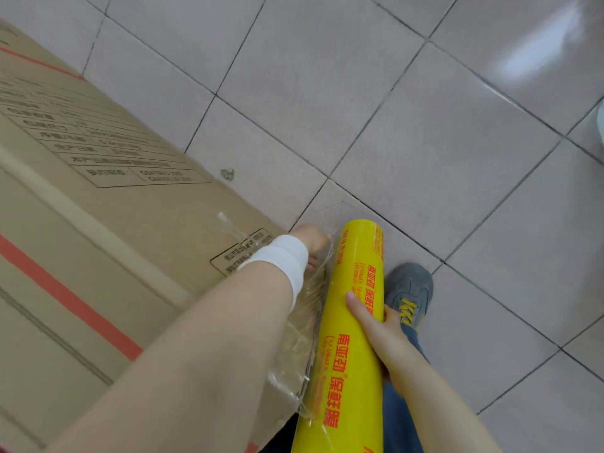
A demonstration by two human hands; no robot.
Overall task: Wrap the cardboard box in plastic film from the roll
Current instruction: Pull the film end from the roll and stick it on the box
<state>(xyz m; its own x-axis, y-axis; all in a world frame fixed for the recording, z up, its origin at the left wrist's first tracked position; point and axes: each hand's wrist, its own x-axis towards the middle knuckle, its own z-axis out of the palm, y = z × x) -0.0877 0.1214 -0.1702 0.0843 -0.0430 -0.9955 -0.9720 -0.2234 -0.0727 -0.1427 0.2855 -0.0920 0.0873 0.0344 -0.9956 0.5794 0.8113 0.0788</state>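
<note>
Big cardboard box (114, 223) at left on grey tiled floor (425, 125). Just right of its corner, a yellow roll (349, 354), gripped mid-length by the right hand (376, 328), thumb across the front, fingers curled behind. Clear film (307, 325) stretched from roll to box edge. At the box corner, against the film, the left hand (310, 240), white band (281, 256) at the wrist; fingers hidden, grip impossible to tell.
</note>
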